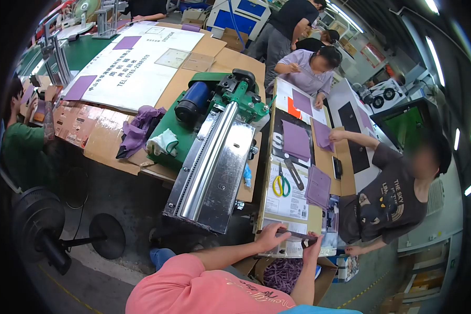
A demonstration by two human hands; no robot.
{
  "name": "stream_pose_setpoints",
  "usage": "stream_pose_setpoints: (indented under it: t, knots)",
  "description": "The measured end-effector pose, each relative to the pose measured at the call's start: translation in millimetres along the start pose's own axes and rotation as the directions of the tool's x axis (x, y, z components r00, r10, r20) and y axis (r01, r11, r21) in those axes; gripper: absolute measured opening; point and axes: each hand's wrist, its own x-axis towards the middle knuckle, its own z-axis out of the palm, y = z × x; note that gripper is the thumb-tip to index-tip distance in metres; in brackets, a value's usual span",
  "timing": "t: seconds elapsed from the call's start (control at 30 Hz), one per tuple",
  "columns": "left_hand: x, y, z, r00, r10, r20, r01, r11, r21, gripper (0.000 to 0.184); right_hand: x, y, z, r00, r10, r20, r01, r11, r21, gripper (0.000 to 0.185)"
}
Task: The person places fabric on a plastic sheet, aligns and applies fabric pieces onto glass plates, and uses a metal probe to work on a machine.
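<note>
Near: my left hand [269, 238] and right hand [313, 242] gripped thin dark piece [294, 234] between them, above table [265, 188] edge. Below: cardboard box [325, 278] held tangled purple strips [282, 275]. Beyond: nearer purple stack [318, 187], then farther purple stack [296, 141], lay flat. Work seemed partway; couldn't tell which pieces were finished.

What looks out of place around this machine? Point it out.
A crumpled purple cloth heap lies beside the green machine, unlike the flat-lying purple sheets. A white glove sits bunched on the machine's base, an odd spot for it. I see no obvious spill or damage.
</note>
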Motion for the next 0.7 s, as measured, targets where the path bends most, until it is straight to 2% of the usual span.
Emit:
stream_pose_setpoints:
  t: [0.13,0.17,0.3,0.33,0.47,0.5,0.63,0.7]
  knots:
    - [2,1,7,0.979,-0.202,-0.003,0.201,0.977,-0.070,0.020,3,-1,10,0.987,0.049,-0.152,-0.052,0.998,-0.019,0.024]
    - [4,3,9,0.979,-0.203,-0.001,0.202,0.977,-0.071,0.020,2,-4,15,0.987,0.049,-0.155,-0.053,0.998,-0.019,0.024]
    - [10,12,15,0.980,-0.100,-0.172,0.061,0.973,-0.222,0.017,-7,-12,35,0.947,0.073,-0.314,-0.115,0.987,-0.116,0.023]
    - [8,11,16,0.981,-0.101,-0.168,0.062,0.973,-0.222,0.017,-6,-9,31,0.945,0.074,-0.317,-0.115,0.987,-0.113,0.023]
    - [6,-3,12,0.999,0.017,-0.045,-0.016,1.000,0.010,0.016,14,16,12,0.965,-0.127,-0.230,0.134,0.991,0.015,0.024]
    - [7,-4,11,0.999,0.015,-0.046,-0.014,1.000,0.015,0.016,13,14,16,0.966,-0.122,-0.229,0.130,0.991,0.019,0.024]
    - [5,-2,5,0.970,-0.213,0.115,0.229,0.962,-0.150,0.016,-2,-1,33,0.931,-0.031,-0.363,0.041,0.999,0.019,0.026]
    - [4,5,3,0.979,-0.172,0.110,0.189,0.968,-0.167,0.015,-1,-1,34,0.929,-0.039,-0.368,0.051,0.998,0.024,0.026]
